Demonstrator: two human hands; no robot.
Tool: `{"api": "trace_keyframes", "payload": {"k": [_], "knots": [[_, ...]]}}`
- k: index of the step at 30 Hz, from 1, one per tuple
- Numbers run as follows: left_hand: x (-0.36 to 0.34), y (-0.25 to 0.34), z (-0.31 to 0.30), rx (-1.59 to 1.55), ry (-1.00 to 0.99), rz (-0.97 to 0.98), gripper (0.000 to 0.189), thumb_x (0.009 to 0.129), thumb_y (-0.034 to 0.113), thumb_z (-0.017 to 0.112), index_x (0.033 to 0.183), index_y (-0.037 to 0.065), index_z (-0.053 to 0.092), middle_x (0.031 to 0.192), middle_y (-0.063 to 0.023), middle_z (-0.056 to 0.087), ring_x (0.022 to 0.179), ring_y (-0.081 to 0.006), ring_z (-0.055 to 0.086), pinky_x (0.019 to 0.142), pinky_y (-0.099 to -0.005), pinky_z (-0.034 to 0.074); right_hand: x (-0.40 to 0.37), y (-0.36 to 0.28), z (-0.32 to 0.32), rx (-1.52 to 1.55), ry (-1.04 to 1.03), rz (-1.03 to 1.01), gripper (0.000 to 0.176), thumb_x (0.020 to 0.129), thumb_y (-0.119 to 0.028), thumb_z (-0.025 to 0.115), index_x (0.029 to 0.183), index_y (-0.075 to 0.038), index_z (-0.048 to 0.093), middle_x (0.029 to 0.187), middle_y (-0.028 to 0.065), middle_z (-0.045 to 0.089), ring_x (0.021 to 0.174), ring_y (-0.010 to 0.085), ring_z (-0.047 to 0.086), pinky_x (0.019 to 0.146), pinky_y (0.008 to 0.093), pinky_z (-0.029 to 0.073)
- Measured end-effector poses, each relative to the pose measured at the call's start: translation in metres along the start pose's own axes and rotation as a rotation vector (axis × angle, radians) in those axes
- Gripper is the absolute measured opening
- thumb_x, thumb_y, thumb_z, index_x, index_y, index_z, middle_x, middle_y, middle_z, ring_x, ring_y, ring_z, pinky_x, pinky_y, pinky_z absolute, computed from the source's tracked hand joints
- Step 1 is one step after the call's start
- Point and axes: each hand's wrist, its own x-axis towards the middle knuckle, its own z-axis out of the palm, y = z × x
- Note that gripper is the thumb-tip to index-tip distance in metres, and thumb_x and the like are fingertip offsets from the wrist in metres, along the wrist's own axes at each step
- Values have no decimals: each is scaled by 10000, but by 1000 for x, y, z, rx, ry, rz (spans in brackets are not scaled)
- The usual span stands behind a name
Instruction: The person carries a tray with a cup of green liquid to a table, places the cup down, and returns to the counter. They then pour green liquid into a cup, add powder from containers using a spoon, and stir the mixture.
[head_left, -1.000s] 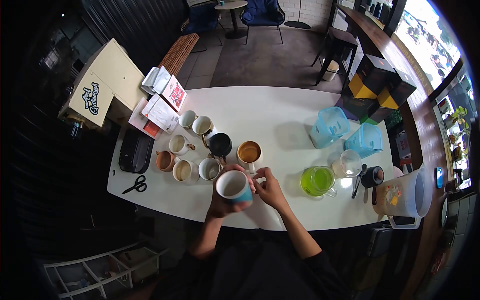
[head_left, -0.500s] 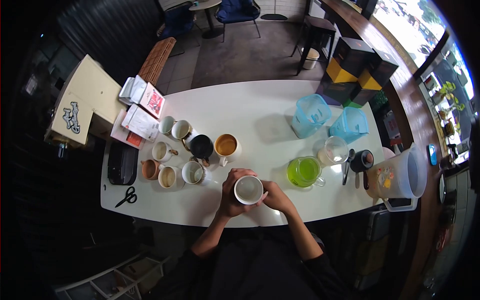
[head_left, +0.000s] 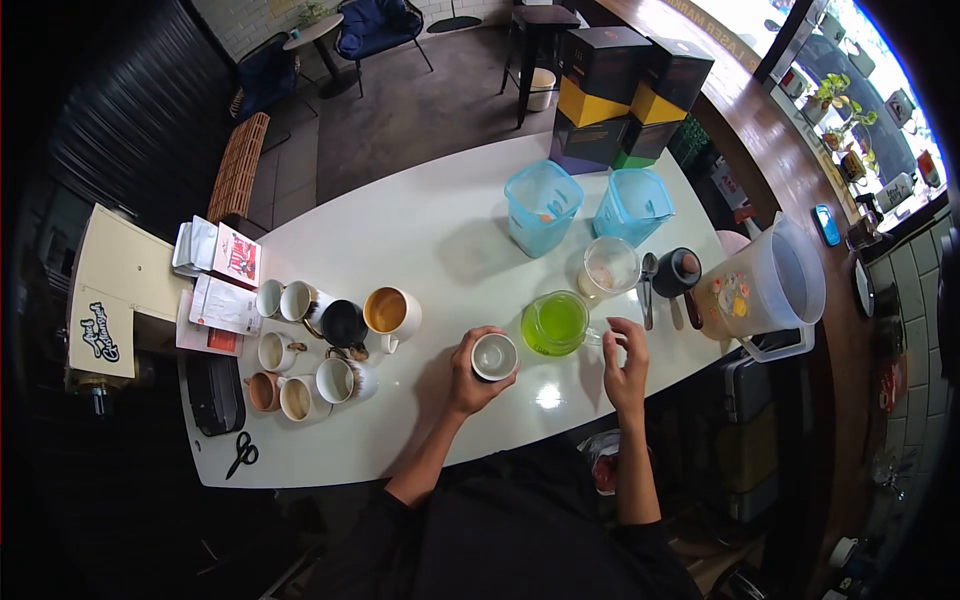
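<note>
My left hand (head_left: 472,378) grips the cup (head_left: 494,357) above the bench's (head_left: 455,235) near side, left of the green jug (head_left: 555,324); right hand (head_left: 626,372) open by the jug's handle, contact unclear.

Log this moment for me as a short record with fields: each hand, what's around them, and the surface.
left hand: left hand grips a cup, opening up
right hand: right hand by the handle of the glass jug; contact unclear
jug contents: green
left of the cup: several mugs, one a black mug; scissors
beyond the jug: two blue containers
far right: large pitcher
surface: white table
</note>
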Motion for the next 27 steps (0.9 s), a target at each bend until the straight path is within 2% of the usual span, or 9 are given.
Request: {"api": "trace_keyframes", "payload": {"k": [1,3,4,6,7,9,15,25,27], "knots": [[3,0,1,-10,-9,-9,548,633,72,832,1101,60,549,1016,-87,629,926,-221,634,841,-347,507,2,7,8,43,-37,2,184,942,-125,563,1033,31,600,954,154,623,919,257,612,801,347,481],[5,0,2,-31,-11,-27,554,633,73,834,1104,57,543,1014,-90,630,921,-214,637,840,-344,509,1,16,19,121,-107,118,235,993,-158,509,893,42,582,791,70,601,749,138,563,690,279,456],[6,0,3,-55,-16,-42,561,633,74,836,1108,54,537,1012,-94,631,916,-208,640,838,-341,510,1,22,24,122,-112,117,235,993,-158,509,893,42,582,791,70,601,749,138,563,690,279,456],[9,2,4,-43,-7,-36,559,639,76,836,1108,52,532,1009,-92,631,918,-200,636,843,-337,508,2,30,33,234,-98,206,320,1004,-170,500,742,14,523,652,0,500,622,79,454,595,245,384],[10,3,3,-31,-4,-31,558,644,78,837,1108,50,528,1005,-89,632,919,-193,633,848,-333,506,2,30,36,237,-108,205,320,1004,-170,500,742,14,523,652,0,500,622,79,454,595,245,384],[12,4,5,-45,11,-39,555,648,83,838,1105,50,527,1001,-86,631,916,-187,630,846,-332,505,3,29,41,418,9,246,372,998,-169,519,660,-27,453,621,-38,408,578,47,344,541,236,304],[14,2,9,-91,19,-27,543,662,97,836,1099,46,518,1002,-69,614,909,-163,609,827,-322,499,6,34,41,399,20,278,423,987,-158,545,608,-56,386,610,-76,340,587,32,267,521,252,204],[10,-5,7,-163,-10,-62,556,658,135,825,1109,61,509,1024,-58,589,933,-161,592,827,-320,485,14,25,32,349,-21,268,431,975,-159,573,602,-58,382,614,-89,327,589,26,245,511,254,177],[9,-6,8,-160,-13,-73,556,657,134,824,1110,62,510,1031,-59,588,942,-162,589,834,-322,483,15,20,26,319,-60,277,397,951,-144,590,598,-10,467,590,-78,381,571,27,310,504,244,228]]}}
